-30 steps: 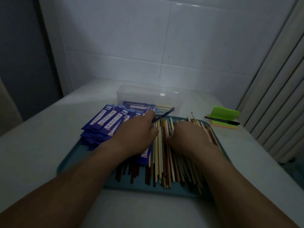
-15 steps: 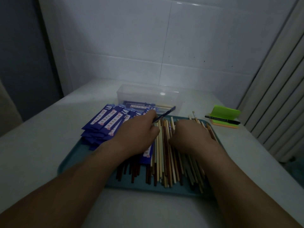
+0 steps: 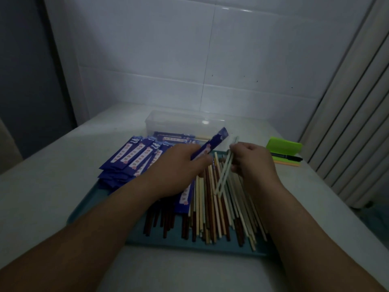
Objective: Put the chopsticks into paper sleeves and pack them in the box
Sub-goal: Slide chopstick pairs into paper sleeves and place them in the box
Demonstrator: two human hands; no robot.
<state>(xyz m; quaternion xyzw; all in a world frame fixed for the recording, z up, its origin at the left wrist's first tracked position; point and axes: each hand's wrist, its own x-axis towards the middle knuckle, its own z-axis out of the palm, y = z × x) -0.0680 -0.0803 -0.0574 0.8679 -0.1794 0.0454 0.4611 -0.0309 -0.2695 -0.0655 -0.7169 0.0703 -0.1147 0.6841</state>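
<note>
**Sleeve in L, pale pair in R, both over the tray**

Your left hand (image 3: pixel 181 165) has its grip closed on one blue paper sleeve (image 3: pixel 212 144): thumb & fingers pinch its near part, and the far end points up & right twd the box. Your right hand (image 3: pixel 252 163) grips a pair of pale chopsticks (image 3: pixel 224 175) near their far ends, fingers curled round them. The pair slants down-left, near tips just over the pile, apart from the sleeve.

The loose chopsticks (image 3: pixel 210 211) (dark, red-brown & pale) lie lengthwise on the teal tray (image 3: pixel 189 243). One spare sleeve (image 3: pixel 185 197) lies on the pile by your L wrist. The stack of sleeves (image 3: pixel 130 159) sits on the tray's left part, overhanging its left edge.

The clear box (image 3: pixel 181 123) stands on the table (image 3: pixel 52 186) just behind the tray, w/ a few sleeved chopsticks (image 3: pixel 174 137) inside. R of the tray are green sticky notes (image 3: pixel 283 147) w/ a black pen (image 3: pixel 286 158) across them.
</note>
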